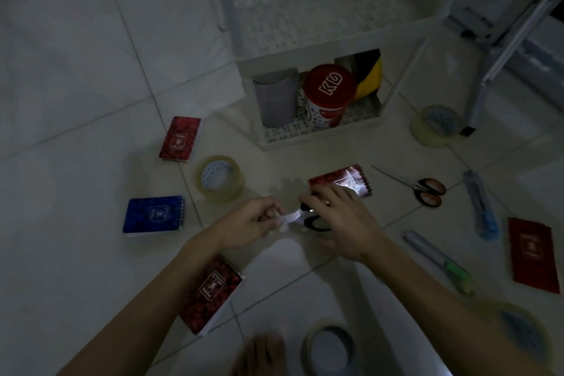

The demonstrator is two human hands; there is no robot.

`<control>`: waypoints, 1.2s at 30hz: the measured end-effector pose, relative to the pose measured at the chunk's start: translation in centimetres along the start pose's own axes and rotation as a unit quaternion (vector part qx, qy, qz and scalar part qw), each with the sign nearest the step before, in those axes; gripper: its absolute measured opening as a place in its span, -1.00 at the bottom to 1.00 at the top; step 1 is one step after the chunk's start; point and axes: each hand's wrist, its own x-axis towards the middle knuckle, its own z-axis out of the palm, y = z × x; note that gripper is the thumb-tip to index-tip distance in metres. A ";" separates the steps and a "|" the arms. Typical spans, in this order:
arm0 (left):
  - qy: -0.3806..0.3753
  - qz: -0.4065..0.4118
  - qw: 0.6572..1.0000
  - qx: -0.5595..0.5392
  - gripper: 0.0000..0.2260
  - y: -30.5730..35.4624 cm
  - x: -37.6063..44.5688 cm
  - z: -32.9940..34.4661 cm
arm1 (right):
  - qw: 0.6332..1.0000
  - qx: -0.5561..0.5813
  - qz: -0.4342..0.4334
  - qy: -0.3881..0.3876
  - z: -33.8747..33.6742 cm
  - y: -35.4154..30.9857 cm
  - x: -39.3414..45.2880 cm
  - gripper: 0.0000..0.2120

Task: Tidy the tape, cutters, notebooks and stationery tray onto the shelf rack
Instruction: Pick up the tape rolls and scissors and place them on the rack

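My left hand (254,220) pinches a small white slip of paper or tape (291,218). Black-handled scissors (316,223) are in my right hand (338,217), touching the slip. Both hands hover over the tiled floor in front of the white shelf rack (320,40). Scattered on the floor are red notebooks (180,139) (341,180) (210,293) (532,255), a blue notebook (154,214), several tape rolls (220,177) (436,125) (329,348) (518,333), a second pair of scissors (424,189), a blue cutter (482,206) and a green cutter (439,261).
The rack's lower tier holds a red tin (331,94), a grey container (276,98) and a yellow-black item (369,76). Its upper tier (320,6) is perforated. A metal frame (503,40) stands at right. My foot (259,354) is at the bottom.
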 end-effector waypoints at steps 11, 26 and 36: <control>0.305 -0.108 0.929 0.180 -0.46 -5.4 2.3 -6.8 | 0.972 0.148 0.099 0.156 -3.5 3.0 3.7 -0.57; 0.251 0.136 0.958 -0.010 -0.49 4.9 0.0 -8.9 | 0.896 0.195 0.086 0.389 -17.4 6.5 5.4 -0.68; 0.334 0.254 0.908 -0.017 -0.68 16.4 -0.9 -11.5 | 0.966 0.062 0.038 0.249 -25.4 8.6 13.5 -0.74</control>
